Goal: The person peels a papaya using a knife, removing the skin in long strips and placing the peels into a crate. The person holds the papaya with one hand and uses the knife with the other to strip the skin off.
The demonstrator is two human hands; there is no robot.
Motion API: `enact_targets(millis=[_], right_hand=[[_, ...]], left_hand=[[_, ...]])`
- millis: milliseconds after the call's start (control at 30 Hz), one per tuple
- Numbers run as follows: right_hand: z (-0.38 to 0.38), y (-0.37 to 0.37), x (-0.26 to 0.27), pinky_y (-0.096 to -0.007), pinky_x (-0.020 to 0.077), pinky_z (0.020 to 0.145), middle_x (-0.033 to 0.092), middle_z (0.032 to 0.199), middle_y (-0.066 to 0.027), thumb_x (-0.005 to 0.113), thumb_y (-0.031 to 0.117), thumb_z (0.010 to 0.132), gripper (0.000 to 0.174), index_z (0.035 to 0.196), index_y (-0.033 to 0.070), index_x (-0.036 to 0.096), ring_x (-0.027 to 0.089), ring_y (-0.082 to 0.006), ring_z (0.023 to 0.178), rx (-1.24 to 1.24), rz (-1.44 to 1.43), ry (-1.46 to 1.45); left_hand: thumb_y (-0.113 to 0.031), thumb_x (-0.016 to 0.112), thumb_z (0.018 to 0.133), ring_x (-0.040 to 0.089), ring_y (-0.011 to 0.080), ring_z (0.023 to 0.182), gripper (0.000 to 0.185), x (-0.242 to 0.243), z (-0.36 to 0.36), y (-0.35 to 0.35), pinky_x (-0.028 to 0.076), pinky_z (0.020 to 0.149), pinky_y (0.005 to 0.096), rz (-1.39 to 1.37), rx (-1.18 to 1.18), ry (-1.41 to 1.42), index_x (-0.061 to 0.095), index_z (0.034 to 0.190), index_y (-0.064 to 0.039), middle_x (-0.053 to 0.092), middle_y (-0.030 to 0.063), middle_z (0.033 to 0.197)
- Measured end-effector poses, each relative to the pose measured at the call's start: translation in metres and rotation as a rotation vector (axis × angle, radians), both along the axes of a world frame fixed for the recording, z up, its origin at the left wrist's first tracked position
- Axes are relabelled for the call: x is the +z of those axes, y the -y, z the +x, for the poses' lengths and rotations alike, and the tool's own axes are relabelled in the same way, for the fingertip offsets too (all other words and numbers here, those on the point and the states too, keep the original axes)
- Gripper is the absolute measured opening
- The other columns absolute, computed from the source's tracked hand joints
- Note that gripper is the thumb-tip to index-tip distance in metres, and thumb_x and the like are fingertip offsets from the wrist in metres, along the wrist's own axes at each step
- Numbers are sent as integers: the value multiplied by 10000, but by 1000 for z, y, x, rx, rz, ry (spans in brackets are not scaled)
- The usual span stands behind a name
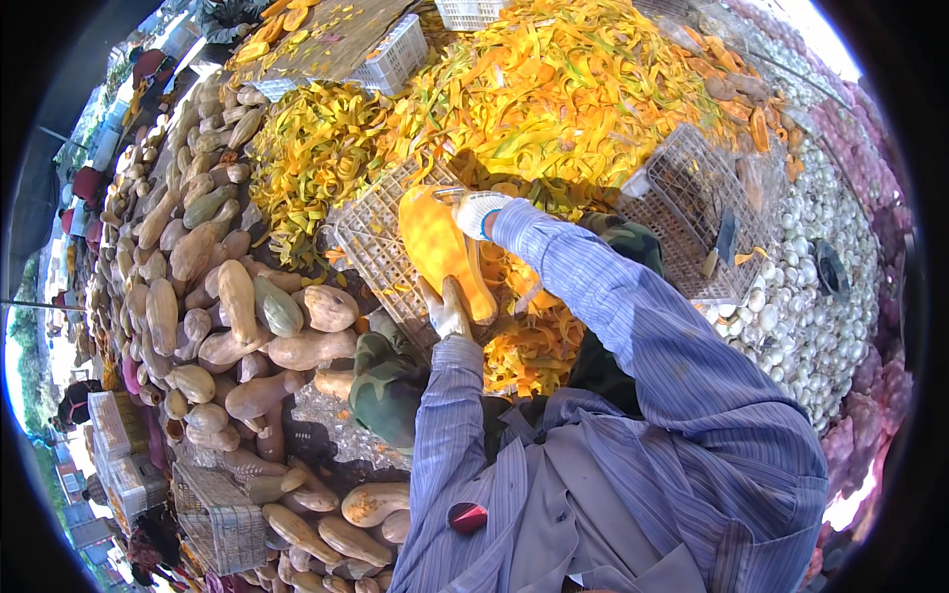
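A long squash (434, 230), its skin largely off and its orange flesh bare, lies on a dirty plastic lattice crate (374, 237) before me. My left hand (447, 310), in a soiled glove, grips the squash's near end with the fingers spread along its side. In my right hand (478, 213), which wears a white knit glove with a blue cuff edge, is a metal peeler (447, 193). The peeler meets the squash near its far end. Orange peel strips (530, 356) lie heaped between my knees, just below the squash.
Unpeeled squashes (237, 300) cover the ground at left. A large mound of yellow peelings (549, 96) spreads ahead. On the right, a knife (723, 241) lies on another lattice crate (671, 193), beside many white onions (801, 333). More crates (219, 519) stand at lower left.
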State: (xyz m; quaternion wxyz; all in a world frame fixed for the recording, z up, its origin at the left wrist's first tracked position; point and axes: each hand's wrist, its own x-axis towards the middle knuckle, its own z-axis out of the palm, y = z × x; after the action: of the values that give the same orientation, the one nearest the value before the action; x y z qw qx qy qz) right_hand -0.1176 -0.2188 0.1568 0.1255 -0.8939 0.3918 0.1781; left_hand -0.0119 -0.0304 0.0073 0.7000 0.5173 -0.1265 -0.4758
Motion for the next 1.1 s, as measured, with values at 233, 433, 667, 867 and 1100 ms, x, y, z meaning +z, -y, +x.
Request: enact_targets(millis=[233, 433, 667, 867, 1100], right_hand=[[-39, -173, -67, -537, 595, 846, 745, 1101, -309, 379, 360, 1087, 501, 1222, -4, 696, 771, -382, 986, -338, 87, 215], [-75, -239, -67, -529, 566, 966, 685, 1292, -277, 344, 334, 1085, 502, 1372, 17, 607, 712, -433, 1125, -472, 422, 333], [10, -18, 41, -479, 467, 1139, 660, 1418, -224, 321, 441, 1076, 615, 1345, 39, 700, 638, -390, 1323, -624, 217, 305], [32, -58, 34, -477, 509, 1073, 721, 1346, -174, 348, 325, 1087, 515, 1296, 45, 726, 702, -324, 1235, -330, 171, 98], [-67, -260, -56, -542, 592, 826, 745, 1069, -283, 421, 338, 1060, 448, 1206, 17, 697, 759, -421, 914, -247, 136, 183]], left_hand=[[-139, 656, 1068, 559, 92, 775, 831, 7, -5, -6, 465, 621, 230, 81, 12, -17, 148, 1726, -152, 633, 27, 1057], [-248, 635, 1076, 460, 75, 692, 812, 7, 10, -12, 396, 577, 254, 95, -12, 95, 160, 1722, -123, 585, -11, 972], [-265, 599, 1087, 431, 77, 656, 759, 37, -4, -7, 379, 571, 258, 111, -67, 63, 193, 1707, -101, 522, -24, 878], [-302, 604, 1083, 462, 101, 744, 766, -29, 17, -17, 432, 645, 269, 126, 4, 326, 218, 1706, -78, 582, 22, 1026], [-261, 563, 1107, 533, 116, 825, 714, -37, 13, -11, 474, 718, 267, -37, 131, 60, 222, 1709, -85, 623, 46, 1150]])
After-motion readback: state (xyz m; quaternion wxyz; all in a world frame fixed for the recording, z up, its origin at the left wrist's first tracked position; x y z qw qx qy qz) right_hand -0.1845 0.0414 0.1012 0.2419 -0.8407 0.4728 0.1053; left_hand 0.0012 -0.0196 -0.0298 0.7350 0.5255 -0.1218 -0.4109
